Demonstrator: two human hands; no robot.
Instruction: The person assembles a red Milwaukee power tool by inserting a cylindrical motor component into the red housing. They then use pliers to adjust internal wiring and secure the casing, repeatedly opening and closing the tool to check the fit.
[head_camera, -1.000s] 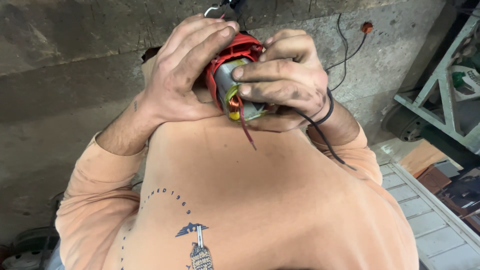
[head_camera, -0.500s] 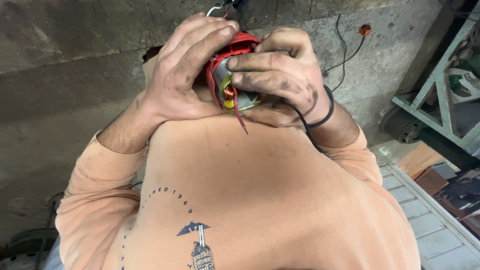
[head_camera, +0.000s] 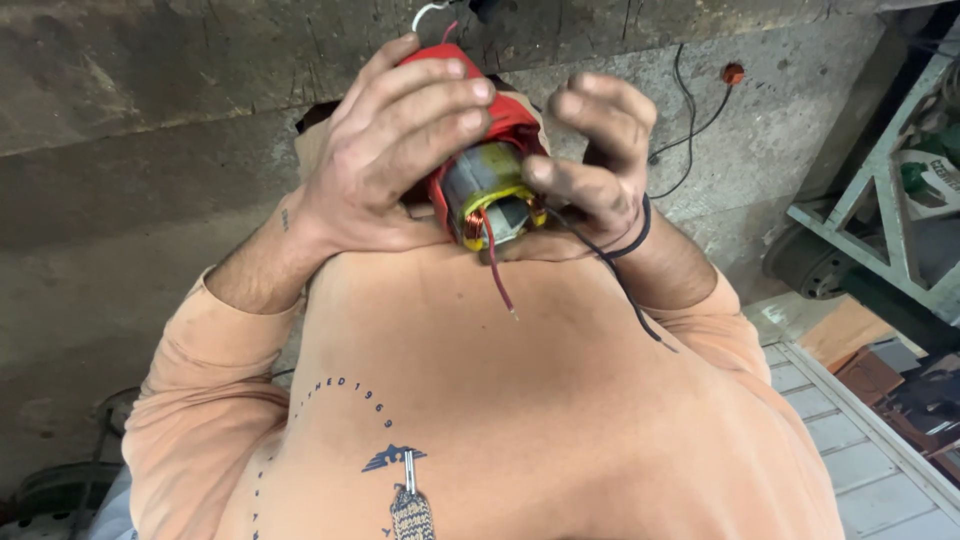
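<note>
My left hand is wrapped over a red plastic motor housing held in front of my chest. A grey metal stator with copper windings and yellow insulation sticks out of the housing's open end. My right hand cups the stator from the right. One fingertip presses on its edge and the upper fingers are curled and lifted off. A thin red wire hangs from the stator over my orange shirt. A black wire runs past my right wrist.
Below the hands lies a rough concrete floor. A black cable with an orange end lies on it at the upper right. A green metal frame stands at the right, with a cardboard piece and pale slatted boards beneath it.
My right hand's fingers have lifted off the housing and spread, so the stator and its windings now show more. The left hand keeps its hold on the red housing.
</note>
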